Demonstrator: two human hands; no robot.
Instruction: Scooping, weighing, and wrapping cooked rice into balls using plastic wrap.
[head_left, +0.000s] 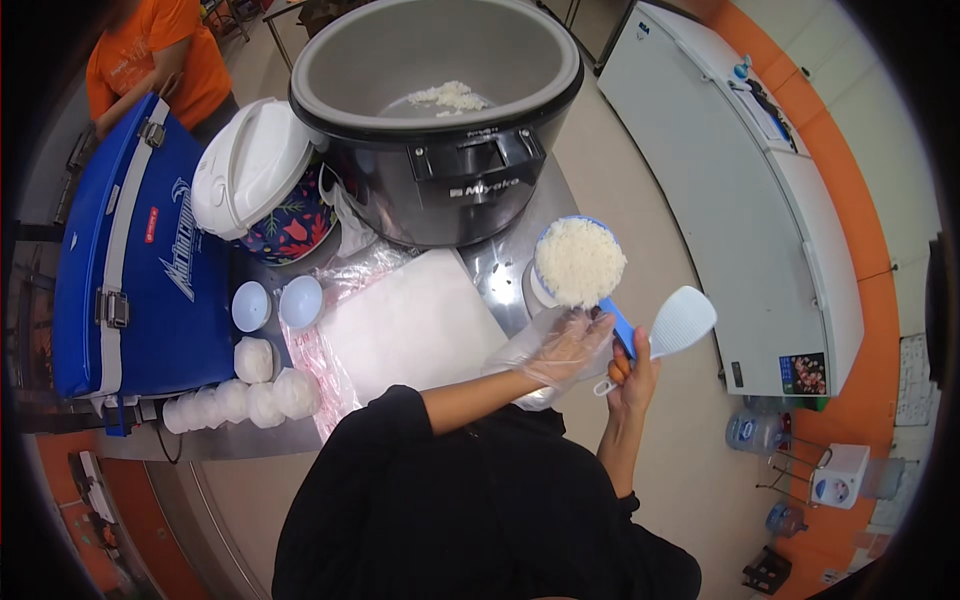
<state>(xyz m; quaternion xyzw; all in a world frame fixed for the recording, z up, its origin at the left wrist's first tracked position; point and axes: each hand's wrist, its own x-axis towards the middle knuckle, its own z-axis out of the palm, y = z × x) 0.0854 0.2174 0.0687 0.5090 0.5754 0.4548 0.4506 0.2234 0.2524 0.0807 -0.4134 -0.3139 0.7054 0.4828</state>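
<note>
My right hand (636, 379) grips the blue handle (618, 327) of a round scoop heaped with cooked white rice (580, 261). The same hand also holds a white rice paddle (682, 324), its blade pointing up and right. In a clear plastic glove, my left hand (568, 349) is at the near side of the scoop, by the top of the handle. Whether its fingers close on anything is hidden. A whitish round vessel (535, 289) shows partly behind the scoop. White paper sheets (420, 322) lie left of my left hand.
A large Miyako rice cooker (450, 202) with some rice inside stands behind the paper. Two small bowls (251, 306), several white paper-wrapped bundles (262, 405), a white-lidded floral container (251, 169) and a blue cooler box (150, 262) are left. A chest freezer (720, 187) stands right. A person (165, 60) is far left.
</note>
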